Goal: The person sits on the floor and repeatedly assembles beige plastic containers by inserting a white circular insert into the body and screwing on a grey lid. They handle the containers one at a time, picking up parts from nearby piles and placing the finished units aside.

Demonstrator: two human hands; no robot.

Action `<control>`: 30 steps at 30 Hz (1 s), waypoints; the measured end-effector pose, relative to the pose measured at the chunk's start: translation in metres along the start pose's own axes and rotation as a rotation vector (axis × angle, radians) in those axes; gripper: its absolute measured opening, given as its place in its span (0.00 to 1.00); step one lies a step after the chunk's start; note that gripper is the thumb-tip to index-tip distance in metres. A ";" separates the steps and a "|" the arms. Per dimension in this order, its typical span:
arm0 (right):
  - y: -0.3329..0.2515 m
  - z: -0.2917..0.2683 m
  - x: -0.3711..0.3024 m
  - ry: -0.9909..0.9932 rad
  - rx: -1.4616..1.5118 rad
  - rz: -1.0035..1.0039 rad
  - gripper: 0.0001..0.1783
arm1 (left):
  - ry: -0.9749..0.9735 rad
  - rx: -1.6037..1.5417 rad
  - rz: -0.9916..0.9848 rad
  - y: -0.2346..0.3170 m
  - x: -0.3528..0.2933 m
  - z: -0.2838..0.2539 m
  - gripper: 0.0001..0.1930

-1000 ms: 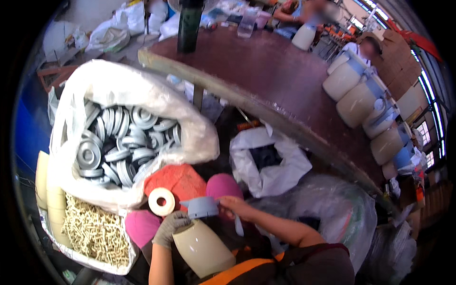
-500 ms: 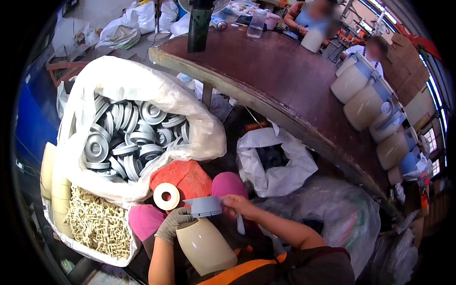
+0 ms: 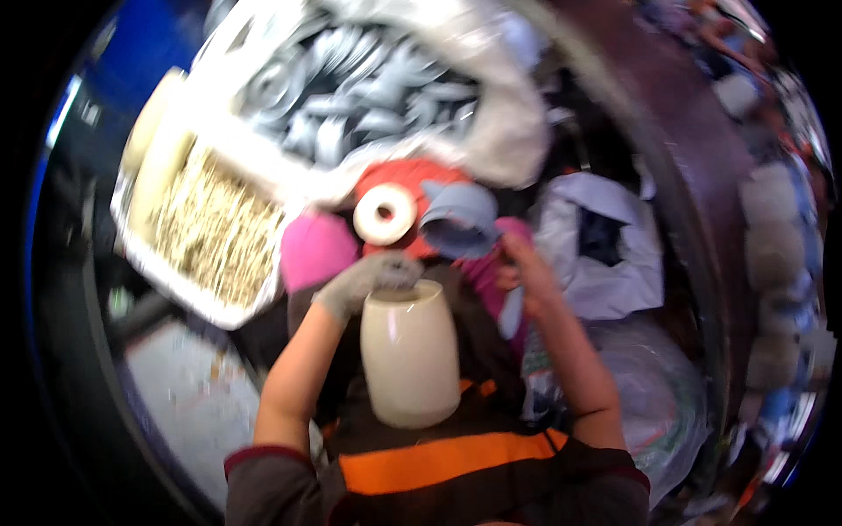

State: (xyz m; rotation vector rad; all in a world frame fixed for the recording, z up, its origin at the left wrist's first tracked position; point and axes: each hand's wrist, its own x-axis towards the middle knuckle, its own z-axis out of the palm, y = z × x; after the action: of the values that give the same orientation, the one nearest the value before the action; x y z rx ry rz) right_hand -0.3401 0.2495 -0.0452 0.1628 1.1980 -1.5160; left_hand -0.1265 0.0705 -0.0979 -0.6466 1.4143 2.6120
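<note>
A cream jug body (image 3: 410, 359) stands upright in my lap, its open top facing away from me. My left hand (image 3: 373, 276), in a light grey glove, grips its rim, with the fingertips partly over the opening. My right hand (image 3: 531, 272) is bare and closed round the handle of a blue-grey spouted jug collar (image 3: 459, 221). The lower end of that handle (image 3: 511, 313) pokes out below the fingers. The collar hangs tilted beyond the jug body, apart from it, with its hollow underside showing. Motion blur softens both hands.
A cream ring (image 3: 385, 215) lies on red cloth (image 3: 412, 175) between my knees. Beyond sits a white sack (image 3: 517, 114) of grey round lids; at left, a box (image 3: 215, 232) of small cream pieces. A white bag (image 3: 592, 294) stands at right, beside the dark table (image 3: 693, 131) with several jugs.
My view has swung down and to the right. The jug body has come more upright, and the collar has moved away from its top and tilted to show its underside.
</note>
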 end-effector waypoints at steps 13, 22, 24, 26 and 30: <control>0.020 0.055 -0.031 -0.171 -0.570 -0.155 0.18 | 0.201 -0.958 0.172 -0.013 -0.033 0.029 0.34; 0.024 0.063 -0.053 -0.087 -0.854 -0.325 0.17 | 0.164 -0.627 0.282 -0.003 -0.049 0.050 0.36; 0.032 0.058 -0.052 -0.104 -0.840 -0.351 0.16 | 0.139 -0.518 0.240 -0.012 -0.056 0.047 0.36; 0.036 0.055 -0.052 -0.114 -0.860 -0.366 0.16 | 0.094 -0.438 0.215 -0.014 -0.059 0.046 0.37; 0.037 0.054 -0.054 -0.092 -0.893 -0.388 0.16 | 0.092 -0.330 0.246 -0.007 -0.063 0.053 0.36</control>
State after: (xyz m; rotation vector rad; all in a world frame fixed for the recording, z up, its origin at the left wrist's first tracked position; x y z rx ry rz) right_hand -0.2649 0.2508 -0.0056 -0.7601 1.7805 -1.1449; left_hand -0.0847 0.1248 -0.0520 -0.6724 1.1575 3.0862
